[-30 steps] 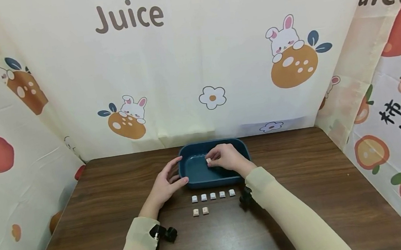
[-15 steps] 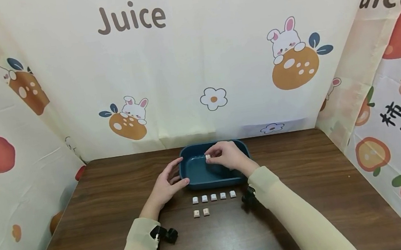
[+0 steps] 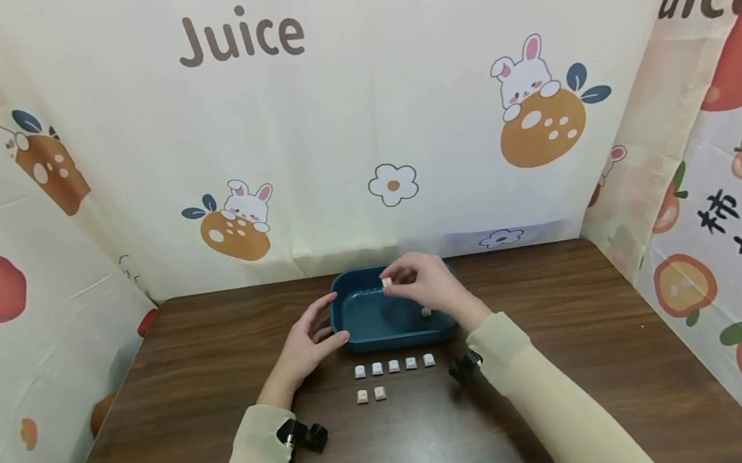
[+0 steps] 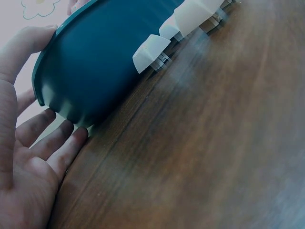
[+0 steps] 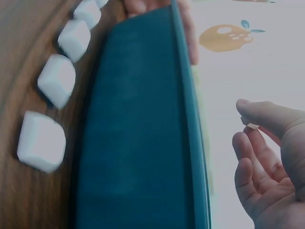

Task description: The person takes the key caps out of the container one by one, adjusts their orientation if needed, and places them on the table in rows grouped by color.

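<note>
My right hand pinches a small white keycap between thumb and fingertips, over the far part of a blue rectangular tray. In the right wrist view the keycap is mostly hidden by the fingers. At the tray's left end, my left hand is spread, thumb at the near corner and index finger at the far one. The left wrist view has the thumb on the tray's rim and the other fingertips against its lower side. Inside the tray lies a small pale piece, partly under my right wrist.
A row of several white keycaps lies along the tray's near side. Two more keycaps sit in front of that row, at its left. Behind the brown wooden table hangs a printed curtain, close to the tray's far side.
My right hand has risen toward the tray's far side and shifted slightly right, still pinching the keycap. The pale piece in the tray has come into view. My left hand stays put.
</note>
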Motion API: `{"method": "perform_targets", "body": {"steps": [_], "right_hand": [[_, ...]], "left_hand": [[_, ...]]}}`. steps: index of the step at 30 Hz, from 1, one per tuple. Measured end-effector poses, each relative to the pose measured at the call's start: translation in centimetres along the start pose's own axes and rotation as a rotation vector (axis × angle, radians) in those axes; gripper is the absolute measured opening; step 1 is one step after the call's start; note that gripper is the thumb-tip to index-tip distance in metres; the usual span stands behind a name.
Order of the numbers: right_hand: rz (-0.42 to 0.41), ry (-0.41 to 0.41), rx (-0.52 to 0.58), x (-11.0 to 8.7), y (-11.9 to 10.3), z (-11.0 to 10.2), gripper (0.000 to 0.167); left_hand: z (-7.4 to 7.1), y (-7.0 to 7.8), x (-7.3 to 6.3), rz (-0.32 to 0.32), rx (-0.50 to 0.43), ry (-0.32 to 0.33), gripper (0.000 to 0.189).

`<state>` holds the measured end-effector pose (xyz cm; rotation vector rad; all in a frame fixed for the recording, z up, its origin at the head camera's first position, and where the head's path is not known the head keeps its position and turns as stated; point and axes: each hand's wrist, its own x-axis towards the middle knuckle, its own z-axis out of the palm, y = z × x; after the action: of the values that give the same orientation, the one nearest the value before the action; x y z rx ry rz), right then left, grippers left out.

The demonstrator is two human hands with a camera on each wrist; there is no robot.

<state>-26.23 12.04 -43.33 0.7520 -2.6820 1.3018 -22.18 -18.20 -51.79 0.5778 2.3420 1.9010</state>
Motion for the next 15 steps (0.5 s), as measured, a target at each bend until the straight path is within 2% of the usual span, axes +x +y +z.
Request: {"method": "perform_targets", "body": {"steps": [6,15], "right_hand": [[-0.007,0.027,0.04,-1.8,-0.4,0.4,0.024],[-0.072,0.049,0.063,-4.0,-1.9,0.8,0.022]], "left_hand": [[0.0,0.0,0.0,-0.002,-0.002,-0.003,0.074],[0.1,0.1,0.0,-0.001,-0.004,0.0,0.073]]}}
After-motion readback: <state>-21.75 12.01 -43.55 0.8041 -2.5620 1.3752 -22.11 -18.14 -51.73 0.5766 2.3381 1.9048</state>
